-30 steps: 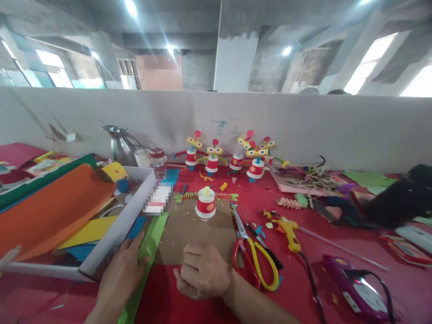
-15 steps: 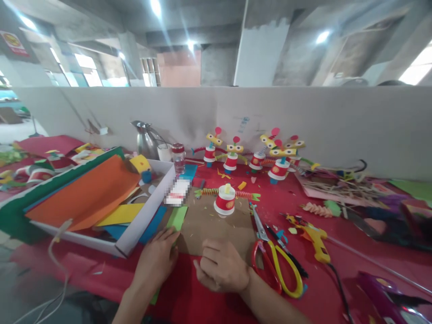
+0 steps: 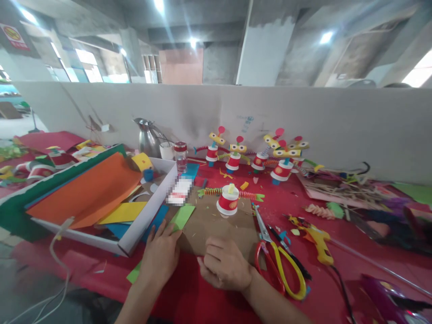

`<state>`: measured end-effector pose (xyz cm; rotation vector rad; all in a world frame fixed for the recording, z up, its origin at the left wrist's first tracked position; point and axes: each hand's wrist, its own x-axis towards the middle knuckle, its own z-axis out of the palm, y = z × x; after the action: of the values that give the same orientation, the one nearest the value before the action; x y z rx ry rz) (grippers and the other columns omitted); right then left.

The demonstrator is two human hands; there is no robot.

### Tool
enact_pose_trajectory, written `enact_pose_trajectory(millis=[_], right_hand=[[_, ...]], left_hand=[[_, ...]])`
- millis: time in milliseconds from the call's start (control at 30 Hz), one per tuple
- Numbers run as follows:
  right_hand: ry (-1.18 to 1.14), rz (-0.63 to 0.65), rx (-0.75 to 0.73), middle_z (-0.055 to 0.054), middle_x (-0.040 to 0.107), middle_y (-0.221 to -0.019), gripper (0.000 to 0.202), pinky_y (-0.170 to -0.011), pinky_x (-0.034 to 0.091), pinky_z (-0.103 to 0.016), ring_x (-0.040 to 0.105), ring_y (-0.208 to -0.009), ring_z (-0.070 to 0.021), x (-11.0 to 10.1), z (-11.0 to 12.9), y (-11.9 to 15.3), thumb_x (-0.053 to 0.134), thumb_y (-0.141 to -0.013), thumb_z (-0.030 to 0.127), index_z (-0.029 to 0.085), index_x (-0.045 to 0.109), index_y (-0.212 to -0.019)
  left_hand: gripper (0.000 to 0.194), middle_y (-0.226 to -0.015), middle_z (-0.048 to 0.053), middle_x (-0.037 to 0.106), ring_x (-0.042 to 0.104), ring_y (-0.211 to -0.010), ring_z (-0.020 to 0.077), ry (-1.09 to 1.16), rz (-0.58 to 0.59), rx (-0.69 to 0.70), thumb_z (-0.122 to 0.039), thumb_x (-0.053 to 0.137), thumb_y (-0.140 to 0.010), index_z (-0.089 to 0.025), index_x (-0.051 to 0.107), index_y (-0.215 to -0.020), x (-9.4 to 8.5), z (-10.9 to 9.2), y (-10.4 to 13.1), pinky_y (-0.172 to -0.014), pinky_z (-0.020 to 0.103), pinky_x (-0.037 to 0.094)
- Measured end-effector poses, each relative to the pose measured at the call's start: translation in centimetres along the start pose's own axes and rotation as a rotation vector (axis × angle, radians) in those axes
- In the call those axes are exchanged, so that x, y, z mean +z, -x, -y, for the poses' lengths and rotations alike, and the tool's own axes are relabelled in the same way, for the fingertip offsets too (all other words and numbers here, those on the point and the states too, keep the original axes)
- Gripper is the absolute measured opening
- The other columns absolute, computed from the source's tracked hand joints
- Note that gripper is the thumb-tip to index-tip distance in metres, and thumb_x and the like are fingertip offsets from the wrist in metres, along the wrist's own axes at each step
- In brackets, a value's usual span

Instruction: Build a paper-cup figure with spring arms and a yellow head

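Observation:
My left hand (image 3: 161, 252) lies with fingers stretched over a light green paper strip (image 3: 183, 217). The strip's upper end rests on the brown cardboard (image 3: 199, 234), and its lower end shows left of my wrist. My right hand (image 3: 227, 263) is curled closed at the cardboard's near edge; whatever its fingers hold, if anything, is hidden. Beyond both hands stands a red-and-white paper cup figure (image 3: 228, 201) with coiled paper arms and a yellow stub on top. Scissors (image 3: 281, 265) with red and yellow handles lie just right of my right hand.
At left sits a white box (image 3: 148, 207) of coloured paper. Finished cup figures (image 3: 282, 166) line the back beside a glass jar (image 3: 180, 157) and a steel jug (image 3: 148, 139). A yellow glue gun (image 3: 319, 243) and its cord lie at right, near a purple tool (image 3: 388, 297).
The green strip has turned, its upper end swinging right and its lower end coming out left of my wrist. My left hand still lies over it. My right hand stays curled; the view shifted slightly.

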<state>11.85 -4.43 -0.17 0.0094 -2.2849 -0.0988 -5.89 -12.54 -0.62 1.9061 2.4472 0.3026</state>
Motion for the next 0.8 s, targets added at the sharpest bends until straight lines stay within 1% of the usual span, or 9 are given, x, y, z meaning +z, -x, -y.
enact_pose_trajectory(millis=[100, 167, 233, 333, 433, 533, 633, 733, 800], right_hand=[[-0.005, 0.000, -0.006, 0.001, 0.049, -0.049, 0.037, -0.055, 0.037, -0.026, 0.037, -0.051, -0.0123, 0.1, -0.1, 0.1, 0.050, -0.088, 0.011, 0.019, 0.050, -0.051], [-0.006, -0.004, -0.010, 0.001, 0.049, -0.049, 0.037, -0.055, 0.037, -0.026, 0.037, -0.051, -0.0122, 0.2, -0.2, 0.2, 0.050, -0.088, 0.011, 0.019, 0.050, -0.051], [-0.014, -0.010, -0.013, 0.001, 0.049, -0.049, 0.038, -0.055, 0.036, -0.026, 0.036, -0.051, -0.0120, 0.3, -0.2, 0.3, 0.051, -0.088, 0.011, 0.019, 0.049, -0.051], [-0.029, -0.009, -0.009, 0.002, 0.047, -0.049, 0.038, -0.054, 0.036, -0.026, 0.034, -0.051, -0.0123, 0.2, -0.2, 0.2, 0.052, -0.088, 0.011, 0.019, 0.048, -0.051], [-0.037, -0.005, -0.013, 0.003, 0.046, -0.050, 0.036, -0.055, 0.037, -0.026, 0.034, -0.051, -0.0123, 0.2, -0.1, 0.1, 0.053, -0.087, 0.010, 0.020, 0.047, -0.052], [-0.051, -0.011, 0.000, 0.003, 0.046, -0.051, 0.035, -0.055, 0.037, -0.026, 0.036, -0.052, -0.0126, 0.2, -0.1, 0.1, 0.054, -0.086, 0.009, 0.020, 0.046, -0.053], [-0.041, -0.012, 0.003, 0.003, 0.047, -0.051, 0.036, -0.054, 0.036, -0.027, 0.036, -0.053, -0.0128, 0.3, 0.0, 0.2, 0.052, -0.087, 0.009, 0.020, 0.046, -0.054], [-0.020, 0.003, 0.005, 0.003, 0.048, -0.051, 0.036, -0.054, 0.035, -0.027, 0.037, -0.052, -0.0128, 0.5, -0.1, 0.4, 0.052, -0.088, 0.009, 0.020, 0.047, -0.054], [-0.016, 0.011, 0.015, 0.002, 0.049, -0.051, 0.035, -0.053, 0.035, -0.027, 0.038, -0.052, -0.0128, 0.6, -0.1, 0.4, 0.052, -0.087, 0.010, 0.020, 0.048, -0.054]], left_hand=[[0.040, -0.129, 0.009, 0.065, 0.048, -0.131, 0.0281, 0.073, -0.063, 0.040, -0.011, 0.043, -0.085, -0.018, 0.068, -0.116, 0.4, 0.3, 0.5, -0.110, 0.047, 0.034], [0.036, -0.122, 0.009, 0.068, 0.056, -0.122, 0.0260, 0.159, -0.152, 0.040, -0.016, 0.042, -0.088, -0.019, 0.069, -0.112, -0.6, 1.0, 0.9, -0.106, 0.043, 0.040], [0.031, -0.112, 0.007, 0.071, 0.065, -0.103, 0.0230, 0.250, -0.315, -0.053, -0.024, 0.041, -0.091, -0.022, 0.069, -0.106, -2.9, 2.1, 1.4, -0.093, 0.036, 0.048], [0.026, -0.099, 0.004, 0.073, 0.067, -0.090, 0.0240, 0.202, -0.610, -0.264, -0.039, 0.046, -0.090, -0.024, 0.067, -0.094, -7.2, 4.1, 2.3, -0.086, 0.037, 0.049], [0.030, -0.081, 0.002, 0.072, 0.067, -0.078, 0.0245, 0.132, -0.727, -0.362, -0.045, 0.047, -0.089, -0.023, 0.067, -0.086, -9.5, 5.2, 3.1, -0.089, 0.041, 0.047], [0.029, -0.087, 0.002, 0.074, 0.068, -0.082, 0.0227, 0.131, -0.632, -0.269, -0.041, 0.044, -0.090, -0.023, 0.068, -0.089, -9.6, 5.2, 3.6, -0.086, 0.035, 0.047], [0.031, -0.101, 0.003, 0.073, 0.066, -0.094, 0.0223, 0.079, -0.521, -0.194, -0.031, 0.039, -0.091, -0.024, 0.069, -0.098, -10.1, 5.4, 2.5, -0.084, 0.031, 0.047], [0.034, -0.110, 0.006, 0.070, 0.063, -0.104, 0.0276, -0.042, -0.354, -0.251, -0.027, 0.038, -0.091, -0.023, 0.067, -0.109, -12.3, 6.8, -1.0, -0.087, 0.037, 0.045], [0.035, -0.113, 0.011, 0.069, 0.061, -0.105, 0.0344, -0.129, -0.087, -0.356, -0.030, 0.040, -0.091, -0.021, 0.065, -0.114, -13.8, 8.1, -4.5, -0.086, 0.045, 0.045]])
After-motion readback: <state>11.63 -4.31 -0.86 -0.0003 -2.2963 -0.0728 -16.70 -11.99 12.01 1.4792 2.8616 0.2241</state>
